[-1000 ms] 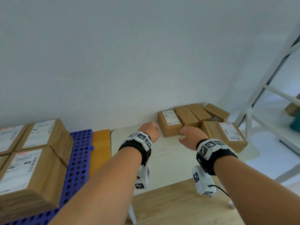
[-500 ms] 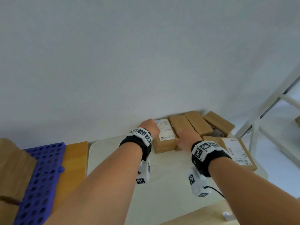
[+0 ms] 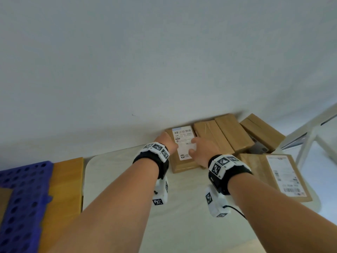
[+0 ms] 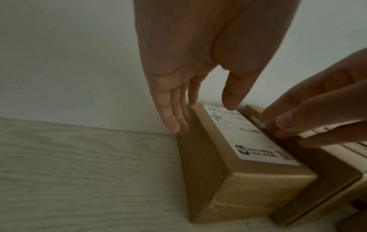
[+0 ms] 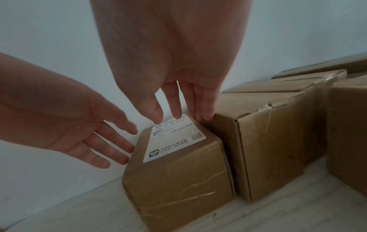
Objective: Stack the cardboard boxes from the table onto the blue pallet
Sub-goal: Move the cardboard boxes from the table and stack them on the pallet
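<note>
Labelled cardboard box (image 3: 183, 152) sitting at table's (image 3: 116, 181) back edge against wall (image 3: 164, 61), leftmost in row of boxes, touching neighbouring box (image 3: 209, 136) on right. Left hand (image 3: 166, 141) reaching along box's left side, straight fingers (image 4: 174, 113) lying against that face, thumb hovering over label, nothing gripped. Right hand (image 3: 202, 150) spreading over box's right top edge, fingertips (image 5: 204, 116) pressing at seam with neighbouring box, fingers straight, not curling round anything. Larger labelled box (image 3: 280, 176) lying at table's right. Blue pallet (image 3: 23, 199) showing far left, well apart.
</note>
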